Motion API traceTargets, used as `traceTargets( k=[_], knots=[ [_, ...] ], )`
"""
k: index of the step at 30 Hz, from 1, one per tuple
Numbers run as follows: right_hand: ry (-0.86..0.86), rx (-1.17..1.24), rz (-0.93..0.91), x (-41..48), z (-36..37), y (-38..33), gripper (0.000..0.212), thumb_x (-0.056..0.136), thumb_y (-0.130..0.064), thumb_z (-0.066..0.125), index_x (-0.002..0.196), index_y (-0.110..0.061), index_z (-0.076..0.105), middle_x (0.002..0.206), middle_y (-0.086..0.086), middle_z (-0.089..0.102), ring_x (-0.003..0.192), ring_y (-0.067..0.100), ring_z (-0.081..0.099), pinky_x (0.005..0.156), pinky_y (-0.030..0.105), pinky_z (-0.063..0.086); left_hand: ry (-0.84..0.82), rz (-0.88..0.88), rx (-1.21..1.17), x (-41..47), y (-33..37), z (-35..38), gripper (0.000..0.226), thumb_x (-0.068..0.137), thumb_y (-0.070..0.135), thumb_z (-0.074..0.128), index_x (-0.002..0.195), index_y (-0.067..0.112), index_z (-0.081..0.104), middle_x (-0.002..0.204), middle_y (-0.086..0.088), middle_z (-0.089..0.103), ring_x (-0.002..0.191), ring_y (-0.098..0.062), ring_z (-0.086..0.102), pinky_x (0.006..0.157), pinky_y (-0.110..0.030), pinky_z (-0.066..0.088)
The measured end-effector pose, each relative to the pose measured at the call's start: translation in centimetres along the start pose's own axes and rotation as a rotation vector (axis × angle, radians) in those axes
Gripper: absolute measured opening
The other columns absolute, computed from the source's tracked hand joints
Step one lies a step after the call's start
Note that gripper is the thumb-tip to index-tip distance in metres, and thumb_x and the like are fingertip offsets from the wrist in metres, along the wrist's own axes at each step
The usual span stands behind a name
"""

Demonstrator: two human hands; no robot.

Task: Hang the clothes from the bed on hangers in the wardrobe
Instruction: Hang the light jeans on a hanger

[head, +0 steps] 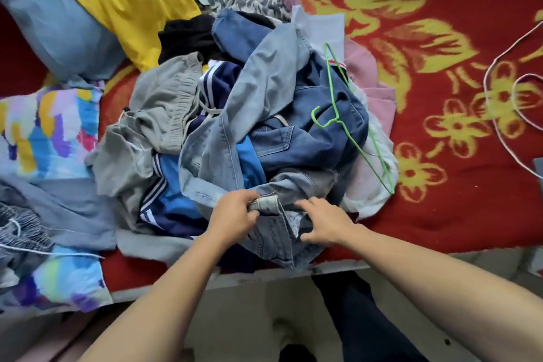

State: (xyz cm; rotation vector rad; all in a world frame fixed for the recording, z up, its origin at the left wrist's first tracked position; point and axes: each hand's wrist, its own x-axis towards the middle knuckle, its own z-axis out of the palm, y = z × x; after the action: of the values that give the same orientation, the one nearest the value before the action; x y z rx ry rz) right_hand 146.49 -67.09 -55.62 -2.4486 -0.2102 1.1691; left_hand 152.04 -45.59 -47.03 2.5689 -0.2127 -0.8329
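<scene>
L hand (235, 212) clutches waistband of jeans (266, 73), R hand (324, 225) pinches denim beside it, atop pile (152, 114); denim looks heavy & floppy, so waistband's prob. best hold.

Red blanket (440, 214) (yellow flowers) above pale floor (235, 317)

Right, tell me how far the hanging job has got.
Done: nothing visible; the clothes pile lies heaped on the bed. In hand: the left hand and right hand grip the pale jeans at the near edge. Left: the green hanger lies unused on the pile; everything needs hanging.
</scene>
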Motion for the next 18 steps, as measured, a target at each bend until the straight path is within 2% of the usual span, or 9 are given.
traceTargets(
  k=[1,3,4,6,8,10,13,16,18],
  knots=[
    [-0.049,-0.046,0.021,0.2,1.1,-1.0,0.073,0.075,-0.043,0.064,0.141,-0.027,0.036,0.132,0.004,0.047,0.122,0.028,0.047,0.092,0.042,0.045,0.018,-0.013,-0.082,-1.3,-1.0,-0.8,0.012,0.070,0.017,0.054,0.077,0.016,0.063,0.067,0.000,0.058,0.070,-0.021,0.053,0.064,-0.033,0.039],
    [-0.044,-0.073,0.093,0.5,3.0,-2.4,0.050,0.083,-0.030,0.058,0.132,-0.026,0.046,0.129,0.006,0.053,0.117,0.030,0.051,0.087,0.039,0.043,0.072,-0.012,-0.153,-3.8,-3.3,-2.4,0.013,0.070,0.016,0.052,0.077,0.014,0.063,0.068,0.003,0.054,0.069,-0.016,0.048,0.062,-0.023,0.034],
    [-0.007,-0.029,0.143,0.6,3.7,-2.8,0.036,0.085,-0.023,0.053,0.121,-0.025,0.052,0.124,0.006,0.058,0.112,0.030,0.054,0.082,0.037,0.043,0.109,-0.008,-0.163,-5.0,-4.6,-3.1,0.015,0.069,0.016,0.051,0.078,0.015,0.063,0.071,0.004,0.054,0.070,-0.015,0.047,0.062,-0.018,0.031],
    [0.089,0.126,0.231,0.1,4.3,-3.7,0.022,0.085,-0.019,0.047,0.105,-0.024,0.056,0.115,0.008,0.065,0.105,0.030,0.058,0.074,0.034,0.040,0.152,-0.001,-0.169,-7.3,-6.9,-4.4,0.011,0.069,0.014,0.050,0.070,0.023,0.055,0.066,0.009,0.049,0.065,-0.012,0.044,0.060,-0.015,0.031],
    [0.211,0.230,0.281,-1.1,3.5,-4.7,0.019,0.086,-0.019,0.047,0.101,-0.025,0.055,0.110,0.009,0.066,0.103,0.032,0.060,0.075,0.036,0.042,0.153,-0.004,-0.182,-9.1,-8.7,-5.3,0.015,0.068,0.014,0.046,0.061,0.027,0.044,0.057,0.007,0.044,0.058,-0.012,0.041,0.055,-0.024,0.030],
    [0.323,0.238,0.295,-2.9,2.3,-5.8,0.021,0.085,-0.015,0.047,0.102,-0.025,0.054,0.108,0.010,0.066,0.101,0.033,0.059,0.075,0.036,0.041,0.168,-0.020,-0.209,-10.9,-9.5,-6.1,0.006,0.065,0.018,0.041,0.059,0.018,0.038,0.057,0.001,0.042,0.059,-0.020,0.039,0.059,-0.035,0.032],
    [0.454,0.155,0.308,-6.4,0.6,-7.9,0.025,0.081,-0.009,0.048,0.100,-0.025,0.053,0.108,0.007,0.064,0.102,0.032,0.058,0.072,0.035,0.036,0.220,0.012,-0.273,-13.9,-9.6,-8.2,0.022,0.066,0.024,0.038,0.065,0.002,0.041,0.063,-0.008,0.046,0.063,-0.024,0.042,0.063,-0.045,0.037],
    [0.509,0.162,0.384,-9.2,-0.4,-8.9,0.025,0.080,-0.007,0.046,0.095,-0.026,0.055,0.110,0.009,0.060,0.102,0.033,0.057,0.079,0.039,0.043,0.267,0.067,-0.319,-16.3,-9.6,-11.9,0.033,0.067,0.041,0.044,0.067,0.008,0.049,0.062,0.001,0.050,0.060,-0.017,0.044,0.061,-0.042,0.039],
    [0.602,0.294,0.429,-11.1,-1.7,-9.8,0.027,0.081,-0.005,0.046,0.096,-0.022,0.060,0.107,0.012,0.064,0.097,0.033,0.060,0.079,0.038,0.048,0.268,0.100,-0.333,-17.7,-9.8,-14.7,0.045,0.066,0.063,0.054,0.077,0.019,0.060,0.071,0.005,0.063,0.068,-0.014,0.057,0.065,-0.037,0.046]
  ],
)
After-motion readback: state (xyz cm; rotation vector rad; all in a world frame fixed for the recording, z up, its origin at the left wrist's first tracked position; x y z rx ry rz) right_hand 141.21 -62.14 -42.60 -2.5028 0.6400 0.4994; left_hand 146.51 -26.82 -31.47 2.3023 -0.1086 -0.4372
